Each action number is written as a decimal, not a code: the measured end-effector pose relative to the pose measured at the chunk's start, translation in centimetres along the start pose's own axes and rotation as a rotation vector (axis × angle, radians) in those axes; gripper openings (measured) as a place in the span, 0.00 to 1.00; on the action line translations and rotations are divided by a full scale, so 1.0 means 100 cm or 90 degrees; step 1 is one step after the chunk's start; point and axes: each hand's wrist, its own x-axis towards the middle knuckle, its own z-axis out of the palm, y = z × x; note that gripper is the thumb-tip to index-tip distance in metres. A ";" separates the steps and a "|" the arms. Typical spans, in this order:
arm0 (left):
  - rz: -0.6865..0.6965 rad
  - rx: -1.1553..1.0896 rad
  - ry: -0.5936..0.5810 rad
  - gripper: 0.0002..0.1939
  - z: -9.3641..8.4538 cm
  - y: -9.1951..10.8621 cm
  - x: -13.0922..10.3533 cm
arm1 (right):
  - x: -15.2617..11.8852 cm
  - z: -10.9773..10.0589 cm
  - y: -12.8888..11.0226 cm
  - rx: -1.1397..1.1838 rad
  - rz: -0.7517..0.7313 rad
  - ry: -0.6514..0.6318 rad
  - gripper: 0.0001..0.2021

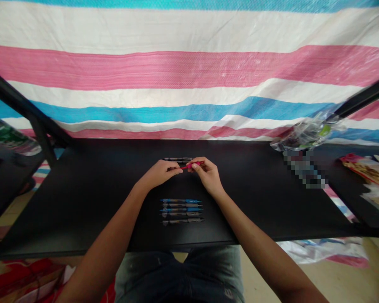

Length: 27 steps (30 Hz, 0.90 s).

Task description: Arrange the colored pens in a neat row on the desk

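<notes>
Over the middle of the black table, both hands hold one red pen (189, 166) level between them. My left hand (164, 171) pinches its left end between thumb and finger. Around the right part of the pen, the fingers of my right hand (206, 171) are closed. Just behind the hands lie dark pens (178, 159), partly hidden by the fingers. Nearer my body is a row of several pens (181, 208), blue and dark grey ones, lying side by side and pointing left to right.
The black table (91, 189) has a striped tarp (177, 71) behind it. A clear plastic bag (298, 134) lies at the back right, with snack packets (368, 170) farther right. A bottle (12, 136) is at the far left, and black frame bars (22, 97) rise on both sides.
</notes>
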 end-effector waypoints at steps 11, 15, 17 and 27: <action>0.067 0.023 0.014 0.17 0.007 0.004 0.002 | -0.004 0.005 0.000 -0.032 -0.002 -0.011 0.14; 0.051 0.017 0.041 0.17 0.013 0.003 0.003 | -0.006 0.007 0.001 -0.055 -0.014 0.024 0.13; 0.038 0.008 0.051 0.17 0.015 0.002 0.004 | -0.007 0.008 0.002 -0.068 -0.019 0.043 0.13; 0.035 0.003 0.065 0.14 0.015 0.007 0.002 | -0.007 0.010 0.000 -0.041 -0.002 0.066 0.13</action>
